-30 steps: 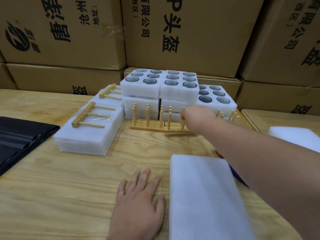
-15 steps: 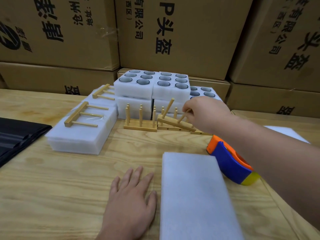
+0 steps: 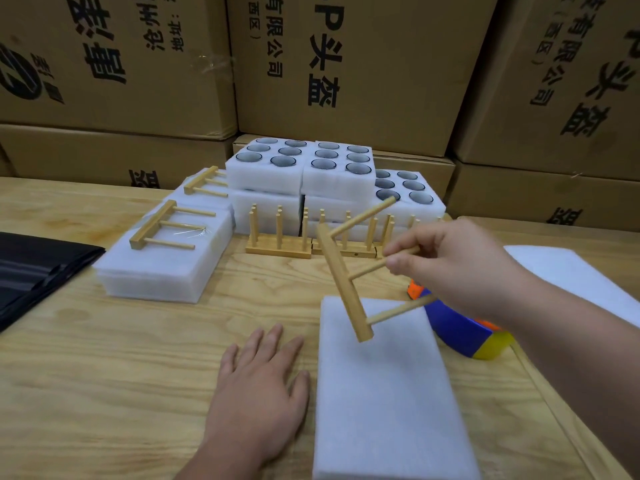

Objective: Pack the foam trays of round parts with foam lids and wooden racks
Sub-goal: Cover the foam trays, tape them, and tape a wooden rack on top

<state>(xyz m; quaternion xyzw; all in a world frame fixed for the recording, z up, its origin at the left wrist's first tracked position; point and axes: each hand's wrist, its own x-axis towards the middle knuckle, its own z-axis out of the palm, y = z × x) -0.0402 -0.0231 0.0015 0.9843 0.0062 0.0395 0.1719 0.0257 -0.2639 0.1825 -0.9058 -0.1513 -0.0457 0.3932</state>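
A pale plywood tabletop (image 3: 104, 358) with strong grain fills the lower part of the view, and a wall of stacked cardboard boxes (image 3: 363, 64) printed with black characters closes off the back. The right hand (image 3: 453, 265) pinches the middle peg of a wooden rack (image 3: 343, 282) and holds it tilted in the air above the far end of a foam lid (image 3: 384, 393), which lies flat on the tabletop near the front edge. The left hand (image 3: 259, 386) rests palm down with fingers spread on the bare wood just left of that lid.

Against the boxes stand foam trays (image 3: 301, 168) stacked in layers, their round holes filled with dark round parts (image 3: 358, 168). In front of them a row of upright racks (image 3: 280, 237) stands on the tabletop, pegs pointing up. To the left sit two closed foam packs (image 3: 162, 268), each with a rack lying flat on top. Black folded sheets (image 3: 31, 268) lie at the left edge. A blue, orange and yellow tape dispenser (image 3: 460, 330) sits partly behind the right forearm, and another foam sheet (image 3: 581, 275) lies at the far right.
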